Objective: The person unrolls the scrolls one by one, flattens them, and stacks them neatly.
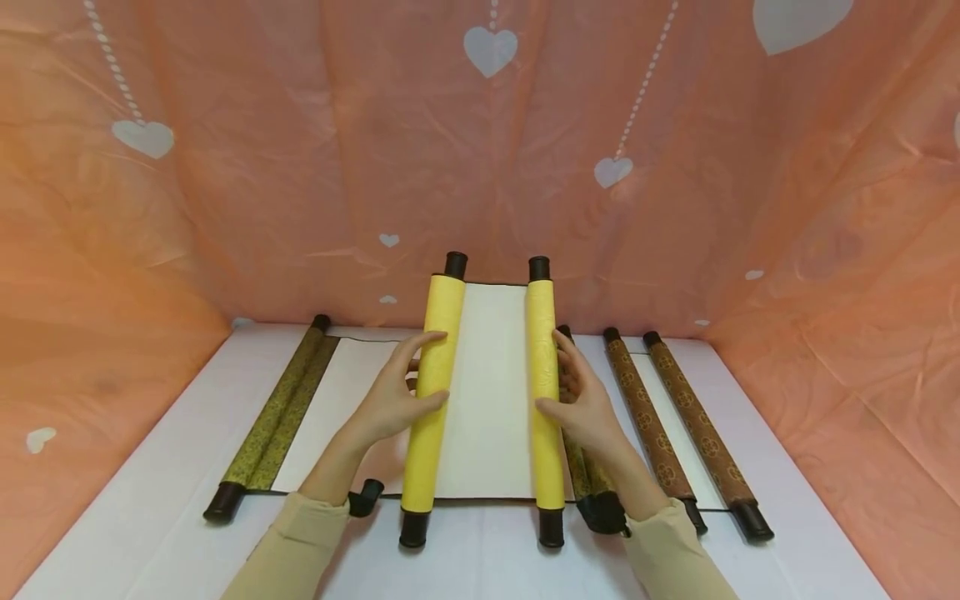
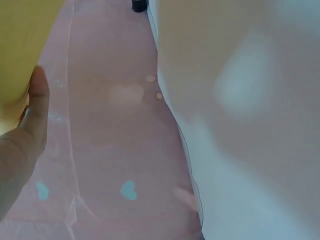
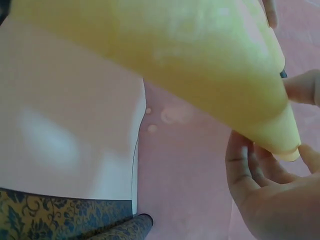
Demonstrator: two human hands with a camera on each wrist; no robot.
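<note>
A yellow hanging scroll (image 1: 444, 308), its two rolls partly unrolled with a white sheet (image 1: 493, 392) between them, is held up in front of me. My left hand (image 1: 390, 398) grips the left roll, thumb and index finger on its front. Around the right roll (image 1: 543, 333) my right hand (image 1: 592, 412) is curled, thumb in front. Dark end knobs stick out at both ends of each roll. In the right wrist view the yellow scroll (image 3: 200, 75) shows between the fingers of both hands. Behind it lies a green-gold patterned scroll (image 1: 281, 417), spread out and partly hidden.
To the right, a brown scroll with gold flowers (image 1: 693, 400) lies partly unrolled on the white table (image 1: 795, 483). An orange-pink curtain with pale hearts (image 1: 420, 150) hangs behind and at both sides. Dark wrist straps (image 1: 366, 498) sit on my wrists.
</note>
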